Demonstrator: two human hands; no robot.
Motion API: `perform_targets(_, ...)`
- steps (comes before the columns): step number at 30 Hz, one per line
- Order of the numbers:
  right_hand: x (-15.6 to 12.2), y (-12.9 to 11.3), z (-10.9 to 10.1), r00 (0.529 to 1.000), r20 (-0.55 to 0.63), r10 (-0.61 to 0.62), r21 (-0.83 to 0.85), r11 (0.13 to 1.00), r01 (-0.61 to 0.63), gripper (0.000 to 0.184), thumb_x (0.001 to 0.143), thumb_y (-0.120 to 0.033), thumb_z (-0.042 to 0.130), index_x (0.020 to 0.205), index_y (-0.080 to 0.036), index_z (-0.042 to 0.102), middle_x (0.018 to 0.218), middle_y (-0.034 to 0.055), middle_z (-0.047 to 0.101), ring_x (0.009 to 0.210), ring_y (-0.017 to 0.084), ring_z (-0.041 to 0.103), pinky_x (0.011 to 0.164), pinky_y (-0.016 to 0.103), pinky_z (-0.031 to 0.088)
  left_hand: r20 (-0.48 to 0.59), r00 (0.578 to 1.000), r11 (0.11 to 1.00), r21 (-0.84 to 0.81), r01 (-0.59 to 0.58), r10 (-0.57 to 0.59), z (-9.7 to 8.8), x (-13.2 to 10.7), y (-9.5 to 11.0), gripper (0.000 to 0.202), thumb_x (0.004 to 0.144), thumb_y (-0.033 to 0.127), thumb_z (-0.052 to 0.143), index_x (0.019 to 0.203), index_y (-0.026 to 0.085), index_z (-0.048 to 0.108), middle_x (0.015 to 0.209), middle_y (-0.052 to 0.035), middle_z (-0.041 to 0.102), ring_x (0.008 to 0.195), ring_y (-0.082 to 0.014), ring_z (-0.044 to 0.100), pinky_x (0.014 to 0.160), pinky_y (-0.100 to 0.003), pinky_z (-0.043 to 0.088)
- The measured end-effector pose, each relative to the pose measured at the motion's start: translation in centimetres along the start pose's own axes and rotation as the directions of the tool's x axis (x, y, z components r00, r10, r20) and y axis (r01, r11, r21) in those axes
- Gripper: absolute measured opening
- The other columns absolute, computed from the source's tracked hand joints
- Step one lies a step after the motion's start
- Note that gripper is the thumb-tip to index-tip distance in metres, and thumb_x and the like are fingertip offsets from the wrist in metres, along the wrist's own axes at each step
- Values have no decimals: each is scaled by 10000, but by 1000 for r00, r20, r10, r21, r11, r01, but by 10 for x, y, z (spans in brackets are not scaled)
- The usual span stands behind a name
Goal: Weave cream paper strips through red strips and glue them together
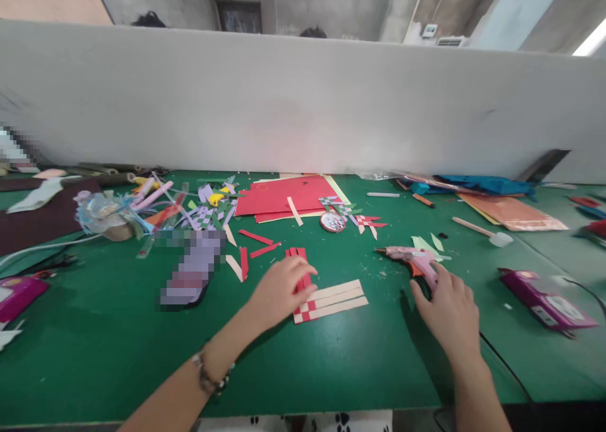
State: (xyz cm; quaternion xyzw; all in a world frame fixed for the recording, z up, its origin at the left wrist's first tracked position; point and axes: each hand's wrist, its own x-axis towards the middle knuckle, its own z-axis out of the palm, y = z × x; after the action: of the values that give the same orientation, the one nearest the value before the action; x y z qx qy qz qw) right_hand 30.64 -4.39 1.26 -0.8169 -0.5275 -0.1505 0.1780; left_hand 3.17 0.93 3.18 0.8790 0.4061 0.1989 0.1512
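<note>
A small weave of red and cream paper strips (307,310) lies in front of me, with loose cream ends pointing right and red ends pointing away. My left hand (284,290) rests over its left part, with curled fingers and thumb holding the strips. Part of the weave is hidden beneath that hand. To the right is a pink hot glue gun (416,256) with an orange trigger, its nozzle pointing left. My right hand (449,302) is at its handle, thumb and fingers apart on either side and not closed around it.
Red and cream scraps (255,236) lie left of the weave. Behind are red sheets (293,198), a round tin (332,222) and finished woven pieces (369,222). A pixelated object (194,271) lies left, purple devices (549,299) at both sides. A grey partition (284,103) stands behind.
</note>
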Motion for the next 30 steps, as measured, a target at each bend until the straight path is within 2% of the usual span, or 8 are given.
perform_targets(4, 7, 20, 11, 994, 109, -1, 17, 1000, -1, 523, 760, -453, 284, 1075, -81, 474, 881, 164, 564, 799, 294, 520, 623, 377, 423, -336, 915, 952, 125, 279, -224, -44, -33, -59, 341, 835, 210, 247, 967, 168, 559, 900, -76, 645, 861, -213, 578, 768, -332, 433)
perform_targets(8, 15, 30, 13, 984, 178, -9, 20, 1000, 5, 395, 728, -428, 315, 885, -134, 526, 749, 122, 554, 702, 260, 519, 632, 355, 421, -273, 893, 873, 243, 423, -357, -67, -58, -114, 392, 766, 174, 247, 1014, 153, 550, 917, -95, 665, 866, -252, 593, 771, -391, 421)
perform_targets(11, 20, 31, 12, 979, 201, -31, 31, 999, 25, 250, 713, -398, 346, 722, -195, 491, 647, 74, 517, 639, 234, 512, 618, 339, 415, -246, 889, 853, 272, 445, -386, -73, -60, -124, 387, 752, 185, 264, 1008, 170, 555, 915, -92, 669, 876, -265, 596, 809, -438, 396)
perform_targets(14, 26, 31, 14, 982, 186, -43, 58, 998, 33, 174, 696, -378, 388, 633, -223, 437, 601, 51, 494, 606, 223, 506, 588, 327, 406, -310, 875, 854, 257, 453, -372, -70, -51, -105, 360, 774, 254, 301, 1029, 158, 537, 1007, -119, 627, 966, -276, 553, 832, -424, 389)
perform_targets(16, 32, 32, 17, 982, 185, -44, 86, 996, 28, 154, 684, -357, 412, 596, -230, 414, 596, 53, 498, 598, 218, 506, 581, 320, 400, -266, 905, 907, 177, 383, -330, -60, -43, -79, 332, 784, 277, 326, 984, 146, 556, 1012, -120, 610, 955, -254, 551, 832, -379, 404)
perform_targets(19, 39, 33, 23, 980, 193, -45, 119, 993, 22, 112, 680, -295, 414, 594, -222, 422, 637, 72, 534, 630, 213, 526, 592, 306, 398, -5, 981, 980, 28, 197, -196, -32, -28, -30, 271, 815, 283, 375, 960, 185, 583, 995, -64, 590, 924, -204, 555, 788, -304, 433)
perform_targets(22, 40, 33, 25, 985, 171, -8, 134, 991, -16, 110, 688, -238, 386, 709, -191, 484, 707, 91, 572, 662, 212, 544, 592, 298, 396, 197, 977, 995, -47, 90, -79, -1, -10, 8, 215, 783, 243, 498, 968, 183, 592, 955, -44, 579, 845, -178, 568, 728, -260, 443)
perform_targets(30, 24, 32, 15, 982, 110, 155, 206, 963, -175, 371, 713, -326, 359, 1016, -144, 473, 737, 74, 576, 601, 197, 522, 541, 279, 362, 226, 965, 990, -10, 140, -134, 28, 23, 21, 241, 756, 232, 571, 982, 153, 600, 948, -66, 570, 812, -217, 579, 671, -288, 432)
